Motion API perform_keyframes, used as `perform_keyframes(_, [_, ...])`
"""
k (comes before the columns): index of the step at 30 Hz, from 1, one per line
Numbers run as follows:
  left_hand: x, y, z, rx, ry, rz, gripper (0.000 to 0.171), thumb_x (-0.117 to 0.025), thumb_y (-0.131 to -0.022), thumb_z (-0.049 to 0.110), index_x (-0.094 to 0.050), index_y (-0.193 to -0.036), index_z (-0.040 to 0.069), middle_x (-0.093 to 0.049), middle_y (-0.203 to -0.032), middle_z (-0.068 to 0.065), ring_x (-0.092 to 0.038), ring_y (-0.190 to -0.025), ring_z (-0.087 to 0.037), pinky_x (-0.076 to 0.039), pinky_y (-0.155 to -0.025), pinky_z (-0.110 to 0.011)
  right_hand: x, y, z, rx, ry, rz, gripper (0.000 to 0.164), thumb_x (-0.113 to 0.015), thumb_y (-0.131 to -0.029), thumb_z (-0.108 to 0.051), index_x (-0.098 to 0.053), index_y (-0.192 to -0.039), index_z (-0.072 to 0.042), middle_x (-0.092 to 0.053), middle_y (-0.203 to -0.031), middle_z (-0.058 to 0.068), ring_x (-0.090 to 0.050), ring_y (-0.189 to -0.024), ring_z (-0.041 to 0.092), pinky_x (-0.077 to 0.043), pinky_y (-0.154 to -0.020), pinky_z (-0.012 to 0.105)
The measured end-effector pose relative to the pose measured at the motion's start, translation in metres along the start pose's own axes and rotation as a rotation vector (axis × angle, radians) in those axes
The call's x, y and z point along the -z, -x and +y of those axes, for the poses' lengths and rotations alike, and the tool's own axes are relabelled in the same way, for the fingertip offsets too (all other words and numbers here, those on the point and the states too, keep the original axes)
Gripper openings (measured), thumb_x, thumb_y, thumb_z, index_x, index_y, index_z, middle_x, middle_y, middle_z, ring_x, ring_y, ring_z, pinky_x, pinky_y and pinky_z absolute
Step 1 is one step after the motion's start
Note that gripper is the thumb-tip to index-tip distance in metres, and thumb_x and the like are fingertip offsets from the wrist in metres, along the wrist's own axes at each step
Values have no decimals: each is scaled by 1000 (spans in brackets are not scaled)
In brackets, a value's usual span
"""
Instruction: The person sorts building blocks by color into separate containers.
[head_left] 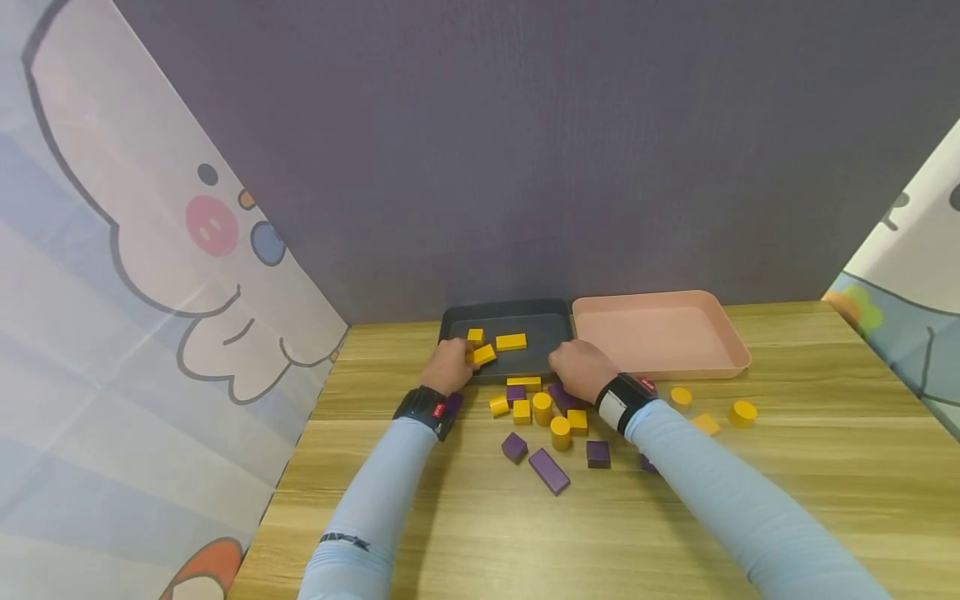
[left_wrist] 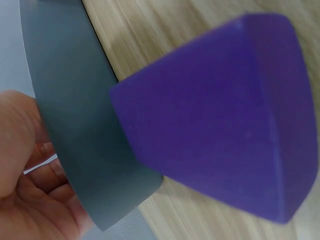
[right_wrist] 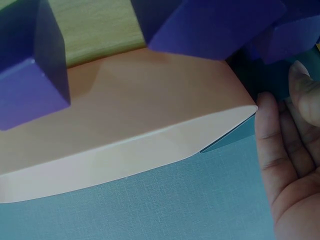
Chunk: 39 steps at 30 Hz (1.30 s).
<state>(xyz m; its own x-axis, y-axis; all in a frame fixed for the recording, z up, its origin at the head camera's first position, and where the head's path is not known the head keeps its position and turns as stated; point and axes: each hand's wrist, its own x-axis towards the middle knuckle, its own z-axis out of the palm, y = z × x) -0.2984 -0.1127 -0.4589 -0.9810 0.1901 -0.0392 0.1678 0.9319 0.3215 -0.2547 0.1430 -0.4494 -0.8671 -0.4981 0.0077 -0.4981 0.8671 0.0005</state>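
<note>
Nearest lie the person's pale-blue sleeves [head_left: 720,483]. The left hand [head_left: 448,365] is at the dark tray's [head_left: 551,329] near left corner, beside a yellow block [head_left: 485,355] inside; the right hand [head_left: 582,369], its near right. Neither grip can be told.

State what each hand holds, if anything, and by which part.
Cannot be told: the left hand is at a yellow block, the right hand by the dark tray; neither grip shows clearly.
</note>
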Motion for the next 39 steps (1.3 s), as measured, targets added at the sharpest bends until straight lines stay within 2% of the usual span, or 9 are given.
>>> perform_keyframes(4, [1,2,0,5,8,2,32,-78,-91,20,-74,-119,5,-75,-119,-13,-70,-101,-26,-58,-98,-43,-1,0,-1,4,-3,7,13,-84,-84,-12,-80,-97,-10,-74,-79,3,-66,-69,18,-63,-78,32])
perform_keyframes(7, [2,3,-3,-19,18,19,29,-77,-92,20,-75,-117,4,-76,-116,-13,-71,-99,-27,-59,-95,-42,-1,-1,-1,10,-2,10,13,-84,-85,-12,-80,-97,-10,-74,-79,3,-65,-69,17,-63,-77,31])
perform_keyframes(15, [-1,1,-14,-77,26,72,16,-76,-93,22,-77,-99,7,-75,-94,-7,-63,-78,-21,-57,-75,-35,1,-1,-1,18,10,18,12,-83,-85,-10,-80,-97,-10,-75,-80,4,-66,-70,18,-63,-79,32])
perform_keyframes(21, [3,5,-13,-88,32,91,23,-73,-96,23,-77,-110,5,-78,-107,-10,-72,-93,-25,-60,-84,-40,4,0,-2,16,22,-4,13,-82,-86,-11,-79,-98,-9,-74,-79,4,-65,-69,18,-63,-78,32])
perform_keyframes(29, [16,20,3,-71,26,125,34,-72,-97,25,-72,-124,4,-74,-123,-13,-71,-110,-31,-59,-95,-45,1,0,-1,6,7,-6,15,-83,-85,-12,-79,-99,-10,-73,-79,4,-64,-69,18,-63,-78,32])
perform_keyframes(32, [20,29,10,-101,28,171,35,-72,-97,24,-70,-125,3,-74,-123,-14,-72,-109,-30,-59,-94,-44,1,0,-1,13,0,-4,14,-83,-85,-12,-79,-99,-10,-73,-79,4,-63,-68,17,-63,-78,32])
perform_keyframes(36, [23,40,16,-179,23,264,39,-71,-97,23,-67,-130,3,-73,-125,-14,-72,-109,-30,-61,-92,-40,2,2,1,25,-3,0,14,-82,-86,-12,-79,-99,-9,-73,-79,4,-64,-69,17,-63,-79,33])
perform_keyframes(39, [28,52,23,-218,39,323,46,-71,-98,23,-61,-138,3,-68,-135,-16,-68,-120,-31,-58,-99,-42,3,2,1,31,-2,1,14,-82,-86,-12,-79,-99,-9,-74,-80,4,-65,-70,18,-63,-79,34])
